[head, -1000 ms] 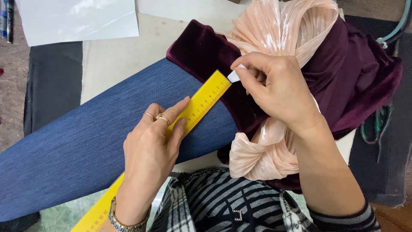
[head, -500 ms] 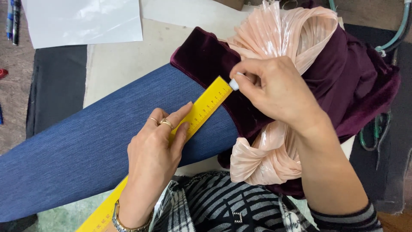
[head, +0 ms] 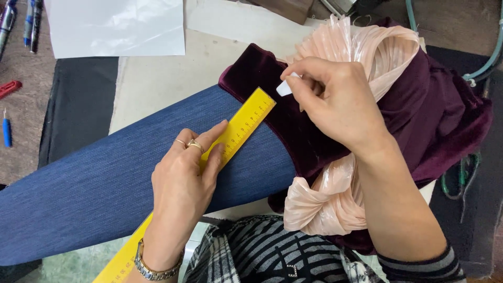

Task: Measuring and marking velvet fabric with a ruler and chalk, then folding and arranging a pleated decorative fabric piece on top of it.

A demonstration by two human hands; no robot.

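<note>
We are seeing the left hand (head: 183, 188) lying flat and open, palm down, pressing a yellow ruler (head: 230, 144) against a blue-denim-clad leg (head: 105, 178). The fingers (head: 212, 139) of that hand are stretching along the ruler, two rings are sitting on one of them, and a metal wristwatch (head: 152, 267) is circling the wrist just behind the hand. The ruler is running diagonally from under this hand, its far end reaching up ahead of the fingertips to the edge of a dark purple velvet fabric (head: 262, 78).

We are watching the right hand (head: 335, 105) curling closed, pinching a small white piece of tailor's chalk (head: 284, 88) between thumb and fingertips. The chalk is pointing down just above the ruler's far end, over the velvet; whether it is touching the cloth we cannot tell. Under and beyond this hand, the velvet is draping over the knee, and a pleated, shiny peach fabric (head: 367, 47) is bunching beside it and spilling down beneath the wrist. A striped sleeve (head: 424, 264) is covering the forearm behind the hand.

Far to the left of the left hand, pens (head: 31, 26) are lying on the desk (head: 26, 105), and a white sheet (head: 115, 26) is resting well ahead of it.
</note>
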